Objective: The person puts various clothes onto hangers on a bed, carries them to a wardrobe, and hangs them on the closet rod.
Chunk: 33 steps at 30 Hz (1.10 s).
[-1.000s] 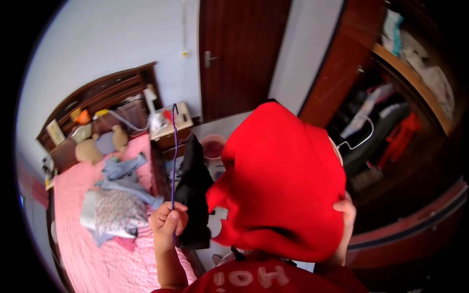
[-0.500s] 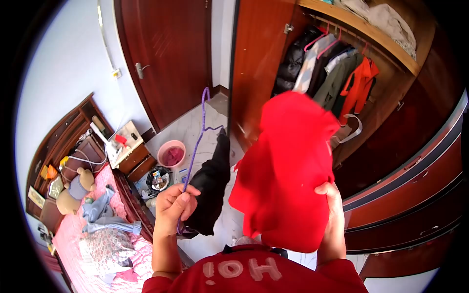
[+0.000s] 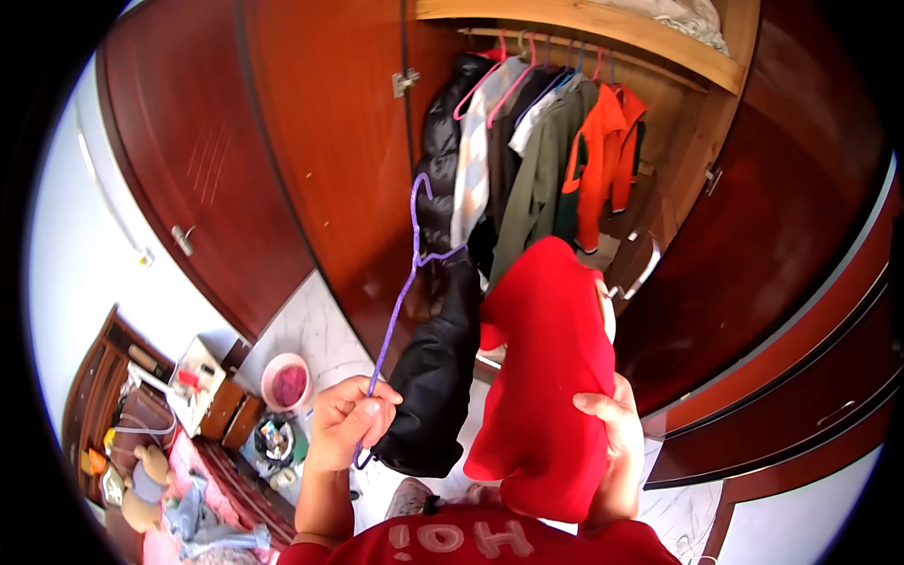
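Observation:
My left hand (image 3: 356, 421) is closed around one arm of a purple hanger (image 3: 397, 311), whose hook points up. A black garment (image 3: 435, 377) hangs on that hanger, just right of my left hand. In my right hand (image 3: 612, 424) is a folded red cloth garment (image 3: 546, 386), pinched at its right side with the thumb in front; most of the fingers are hidden behind it. The red garment stands beside the black one, in front of the opened wardrobe. What kind of garments these are, I cannot tell.
Jackets and other clothes (image 3: 537, 160) hang on a rod in the wardrobe. Its right door (image 3: 753, 207) stands open. At lower left are a pink basin (image 3: 286, 381), a bin (image 3: 275, 441), a nightstand (image 3: 221, 410) and a bed with plush toys (image 3: 146, 490).
My view has turned right toward the wardrobe. Both hands keep their hold; the red garment has come lower and hangs narrower, and the hanger now stands in front of the wardrobe.

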Each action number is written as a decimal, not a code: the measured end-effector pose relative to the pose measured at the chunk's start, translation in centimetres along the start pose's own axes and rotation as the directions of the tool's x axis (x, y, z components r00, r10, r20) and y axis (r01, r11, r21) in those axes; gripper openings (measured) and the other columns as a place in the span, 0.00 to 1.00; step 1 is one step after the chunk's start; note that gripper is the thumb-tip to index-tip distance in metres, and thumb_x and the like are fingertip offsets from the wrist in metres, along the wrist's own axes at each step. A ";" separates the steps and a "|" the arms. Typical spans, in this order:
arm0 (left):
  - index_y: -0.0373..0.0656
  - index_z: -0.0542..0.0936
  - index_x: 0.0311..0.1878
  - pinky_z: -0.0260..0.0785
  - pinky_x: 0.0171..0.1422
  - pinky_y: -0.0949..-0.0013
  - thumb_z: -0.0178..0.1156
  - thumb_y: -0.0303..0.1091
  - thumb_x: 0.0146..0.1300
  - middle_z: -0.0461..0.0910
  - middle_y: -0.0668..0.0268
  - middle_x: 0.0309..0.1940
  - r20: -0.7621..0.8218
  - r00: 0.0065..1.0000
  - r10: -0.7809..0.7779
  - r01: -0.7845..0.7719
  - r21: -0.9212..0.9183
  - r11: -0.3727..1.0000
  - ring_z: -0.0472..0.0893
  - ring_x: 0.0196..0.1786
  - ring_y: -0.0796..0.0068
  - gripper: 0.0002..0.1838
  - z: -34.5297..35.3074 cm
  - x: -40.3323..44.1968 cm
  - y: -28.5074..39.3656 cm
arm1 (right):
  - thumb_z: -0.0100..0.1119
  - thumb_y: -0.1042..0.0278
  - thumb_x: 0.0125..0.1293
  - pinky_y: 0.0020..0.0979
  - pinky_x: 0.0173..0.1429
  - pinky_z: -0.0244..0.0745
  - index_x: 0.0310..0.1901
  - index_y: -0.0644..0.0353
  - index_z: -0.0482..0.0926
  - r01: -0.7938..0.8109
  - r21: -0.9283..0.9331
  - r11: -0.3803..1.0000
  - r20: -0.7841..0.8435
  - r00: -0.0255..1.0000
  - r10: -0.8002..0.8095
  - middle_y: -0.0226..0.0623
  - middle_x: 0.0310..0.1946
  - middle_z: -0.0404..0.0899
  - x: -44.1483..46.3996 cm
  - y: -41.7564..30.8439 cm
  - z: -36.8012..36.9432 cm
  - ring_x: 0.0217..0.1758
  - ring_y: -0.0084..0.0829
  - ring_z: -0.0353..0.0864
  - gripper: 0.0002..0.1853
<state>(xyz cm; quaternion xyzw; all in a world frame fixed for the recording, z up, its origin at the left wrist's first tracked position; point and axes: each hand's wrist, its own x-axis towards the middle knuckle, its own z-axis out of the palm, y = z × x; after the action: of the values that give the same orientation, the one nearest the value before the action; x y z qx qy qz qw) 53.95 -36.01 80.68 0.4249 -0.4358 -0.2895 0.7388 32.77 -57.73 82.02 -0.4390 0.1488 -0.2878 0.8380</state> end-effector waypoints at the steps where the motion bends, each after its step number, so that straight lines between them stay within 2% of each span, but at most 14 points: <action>1: 0.27 0.73 0.44 0.53 0.23 0.77 0.49 0.32 0.69 0.65 0.72 0.12 0.034 0.999 -0.004 0.004 -0.005 1.000 0.61 0.14 0.84 0.14 -0.1 1.4 -0.5 | 0.57 0.79 0.51 0.32 0.48 0.77 0.49 0.73 0.73 0.043 0.023 0.999 -0.019 0.999 -0.042 0.44 0.40 0.79 0.4 -0.9 0.4 0.40 0.35 0.81 0.21; 4: 0.27 0.73 0.43 0.54 0.24 0.77 0.48 0.31 0.68 0.67 0.70 0.13 0.124 0.992 -0.005 0.013 -0.065 0.998 0.62 0.15 0.84 0.13 -0.6 5.6 -2.2 | 0.57 0.79 0.51 0.32 0.48 0.77 0.49 0.73 0.73 0.189 0.058 0.980 -0.132 0.975 -0.180 0.44 0.40 0.80 2.6 -2.4 0.2 0.40 0.35 0.81 0.21; 6: 0.27 0.74 0.43 0.54 0.23 0.78 0.50 0.30 0.67 0.67 0.70 0.13 0.171 0.985 -0.026 0.040 -0.081 0.996 0.63 0.15 0.84 0.12 -1.0 8.4 -3.4 | 0.57 0.78 0.51 0.31 0.46 0.77 0.48 0.72 0.73 0.232 -0.024 0.972 -0.190 0.954 -0.233 0.43 0.39 0.80 5.0 -3.7 -0.6 0.39 0.34 0.81 0.20; 9: 0.27 0.75 0.41 0.55 0.23 0.79 0.51 0.29 0.66 0.68 0.69 0.14 0.239 0.969 -0.069 0.108 -0.153 0.982 0.65 0.16 0.84 0.12 -2.4 12.5 -5.2 | 0.56 0.76 0.50 0.27 0.40 0.75 0.46 0.71 0.74 0.331 -0.222 0.917 -0.305 0.870 -0.388 0.38 0.35 0.79 9.0 -5.5 -0.2 0.33 0.28 0.79 0.18; 13: 0.26 0.76 0.42 0.56 0.23 0.80 0.50 0.29 0.65 0.70 0.69 0.14 0.397 0.915 -0.073 0.144 -0.152 0.978 0.67 0.16 0.84 0.12 -4.9 18.6 -6.5 | 0.56 0.75 0.51 0.27 0.36 0.72 0.43 0.68 0.74 0.362 -0.400 0.842 -0.306 0.813 -0.495 0.35 0.32 0.77 16.2 -9.5 -0.6 0.31 0.27 0.77 0.16; 16: 0.26 0.76 0.41 0.57 0.23 0.79 0.50 0.29 0.65 0.70 0.69 0.14 0.476 0.879 -0.026 0.152 -0.229 0.962 0.67 0.16 0.84 0.13 -6.5 23.0 -7.3 | 0.57 0.74 0.51 0.30 0.32 0.71 0.38 0.64 0.74 0.300 -0.476 0.827 -0.286 0.836 -0.468 0.34 0.28 0.74 22.8 -13.3 -2.9 0.29 0.28 0.75 0.11; 18: 0.26 0.75 0.41 0.57 0.23 0.80 0.50 0.29 0.65 0.70 0.69 0.14 0.507 0.862 -0.008 0.150 -0.242 0.959 0.67 0.16 0.84 0.13 -6.9 25.3 -7.7 | 0.57 0.74 0.50 0.30 0.30 0.71 0.34 0.62 0.72 0.318 -0.522 0.792 -0.260 0.824 -0.503 0.33 0.26 0.72 27.8 -15.0 -5.8 0.28 0.29 0.74 0.08; 21: 0.25 0.76 0.40 0.57 0.21 0.80 0.51 0.28 0.64 0.70 0.69 0.14 0.487 0.871 -0.070 0.196 -0.213 0.957 0.67 0.15 0.84 0.12 -6.7 27.8 -8.1 | 0.56 0.75 0.49 0.31 0.30 0.70 0.31 0.60 0.71 0.261 -0.556 0.789 -0.273 0.839 -0.470 0.31 0.25 0.71 32.7 -16.7 -8.9 0.27 0.28 0.73 0.06; 24: 0.26 0.76 0.39 0.57 0.21 0.80 0.51 0.27 0.64 0.69 0.69 0.14 0.498 0.861 -0.098 0.191 -0.141 0.971 0.66 0.15 0.85 0.11 -6.2 30.2 -8.2 | 0.56 0.76 0.48 0.32 0.31 0.70 0.29 0.59 0.70 0.283 -0.606 0.743 -0.251 0.819 -0.516 0.30 0.24 0.71 37.6 -18.3 -12.4 0.27 0.27 0.73 0.06; 25: 0.26 0.76 0.39 0.56 0.20 0.80 0.51 0.27 0.63 0.70 0.69 0.14 0.474 0.873 -0.116 0.195 -0.121 0.973 0.66 0.15 0.85 0.11 -5.9 30.9 -8.3 | 0.55 0.74 0.48 0.33 0.40 0.74 0.35 0.63 0.74 0.244 -0.648 0.722 -0.248 0.828 -0.503 0.36 0.30 0.75 38.3 -19.3 -12.5 0.33 0.31 0.76 0.10; 28: 0.26 0.76 0.39 0.56 0.20 0.80 0.52 0.26 0.63 0.70 0.68 0.14 0.483 0.871 -0.090 0.181 -0.145 0.973 0.66 0.15 0.84 0.10 -4.9 32.7 -8.6 | 0.58 0.74 0.45 0.34 0.33 0.73 0.33 0.62 0.74 0.257 -0.609 0.751 -0.267 0.824 -0.499 0.35 0.27 0.74 41.4 -22.9 -12.6 0.28 0.31 0.75 0.10; 31: 0.25 0.76 0.39 0.56 0.20 0.80 0.52 0.27 0.64 0.70 0.68 0.14 0.492 0.865 -0.099 0.189 -0.138 0.972 0.67 0.15 0.84 0.11 -3.9 34.0 -8.9 | 0.59 0.74 0.44 0.40 0.33 0.76 0.36 0.66 0.73 0.216 -0.570 0.793 -0.282 0.855 -0.436 0.41 0.27 0.75 44.1 -27.1 -14.6 0.28 0.38 0.78 0.14; 33: 0.25 0.75 0.40 0.57 0.21 0.79 0.52 0.27 0.64 0.70 0.68 0.14 0.500 0.862 -0.082 0.182 -0.156 0.971 0.67 0.15 0.84 0.11 -3.3 34.8 -9.1 | 0.59 0.74 0.44 0.41 0.34 0.77 0.36 0.68 0.73 0.197 -0.555 0.808 -0.290 0.865 -0.410 0.43 0.29 0.76 45.7 -28.9 -17.4 0.28 0.39 0.78 0.15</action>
<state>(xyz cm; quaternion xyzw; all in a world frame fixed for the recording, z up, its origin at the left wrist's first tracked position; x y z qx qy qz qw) 72.09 -66.88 85.71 0.2912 -0.5475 -0.4794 0.6210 49.94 -110.00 96.00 -0.5945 0.3120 -0.4541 0.5858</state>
